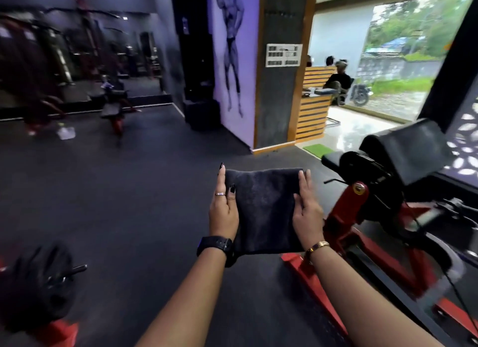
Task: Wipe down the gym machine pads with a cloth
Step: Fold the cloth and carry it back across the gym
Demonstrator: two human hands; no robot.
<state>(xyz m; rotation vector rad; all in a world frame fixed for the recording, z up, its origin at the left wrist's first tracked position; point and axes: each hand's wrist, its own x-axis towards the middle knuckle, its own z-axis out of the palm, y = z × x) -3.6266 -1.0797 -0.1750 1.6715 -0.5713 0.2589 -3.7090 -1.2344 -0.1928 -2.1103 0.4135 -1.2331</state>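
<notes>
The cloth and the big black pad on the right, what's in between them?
In the head view, past the right hand holding the cloth, the machine's black pivot bracket and red post stand before the big pad.

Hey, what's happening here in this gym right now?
A person holds a folded dark cloth in the air between the left hand and the right hand, one at each side edge. The black pad of the red-framed machine sits to the right, and the cloth is not touching it yet.

floor [129,191]: dark rubber | wall [248,93]: purple-lit mural | desk [311,113]: wooden slats | opening [403,69]: daylight, greenery
</notes>
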